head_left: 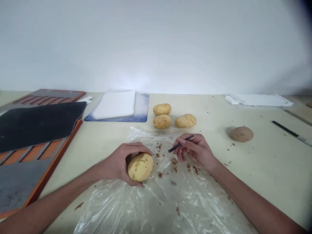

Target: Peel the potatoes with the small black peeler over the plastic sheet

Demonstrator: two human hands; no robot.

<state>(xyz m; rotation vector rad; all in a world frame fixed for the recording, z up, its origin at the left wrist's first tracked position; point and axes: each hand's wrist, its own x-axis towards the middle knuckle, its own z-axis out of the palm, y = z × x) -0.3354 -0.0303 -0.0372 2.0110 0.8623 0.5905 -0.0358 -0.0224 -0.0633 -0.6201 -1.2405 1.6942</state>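
Observation:
My left hand (pixel 124 162) is wrapped round a mostly peeled yellow potato (pixel 140 167), its bare face turned up toward me. To the right, my right hand (pixel 192 149) grips a thin dark tool (pixel 180 144) like a pen, its tip pointing left toward the potato but apart from it. Under both hands lies a crumpled clear plastic sheet (pixel 156 208) with brown peel scraps on it. Beyond the sheet are three yellowish potatoes: one at the back (pixel 162 109), one just in front of it (pixel 162 121) and one to their right (pixel 185 121).
A brown potato (pixel 241 134) sits at the right, with a dark-and-clear strip (pixel 290 130) beyond it. White folded pieces (pixel 263 100) lie by the wall. At the left are a white slab on a blue board (pixel 143 109) and orange-grey panels (pixel 21 178) under a black sheet (pixel 39 123).

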